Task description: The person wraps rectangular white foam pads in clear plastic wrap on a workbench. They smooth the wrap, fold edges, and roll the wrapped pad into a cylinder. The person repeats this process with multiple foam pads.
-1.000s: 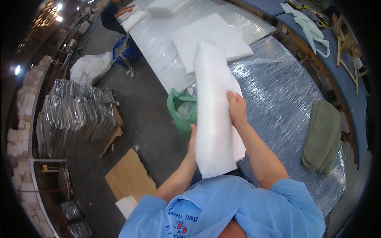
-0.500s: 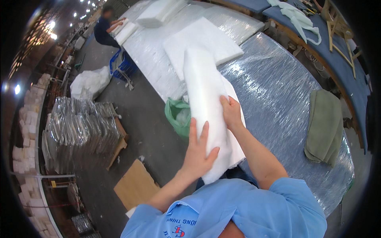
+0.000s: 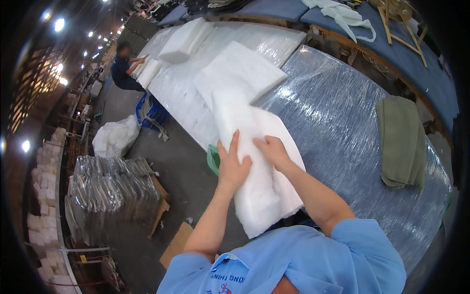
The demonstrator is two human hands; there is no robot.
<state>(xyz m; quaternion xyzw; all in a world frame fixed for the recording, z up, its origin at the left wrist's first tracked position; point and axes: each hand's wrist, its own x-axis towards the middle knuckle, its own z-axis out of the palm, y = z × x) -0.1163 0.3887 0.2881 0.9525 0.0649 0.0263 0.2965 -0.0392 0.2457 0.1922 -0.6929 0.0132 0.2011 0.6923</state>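
A long piece of thick, soft white batting lies lengthwise in front of me, its near end close to my shirt. It is folded over along its length, and a flatter white layer shows beneath it on the right. My left hand rests on its left side, fingers stretched and spread. My right hand grips the batting from the right, its fingers bent against the fold; the fingers underneath are hidden. Beyond the far end, a stack of flat white batting sheets lies on the plastic-covered table.
A folded olive-green cloth lies on the table at right. A green bag peeks out by my left hand. At left are a plastic-wrapped stack, a white sack and a blue chair. A co-worker works at the far left.
Both hands have shifted along the batting, the right one inward over it. The batting's raised far end has come down flatter, and more of the layer beneath shows. My view has turned slightly.
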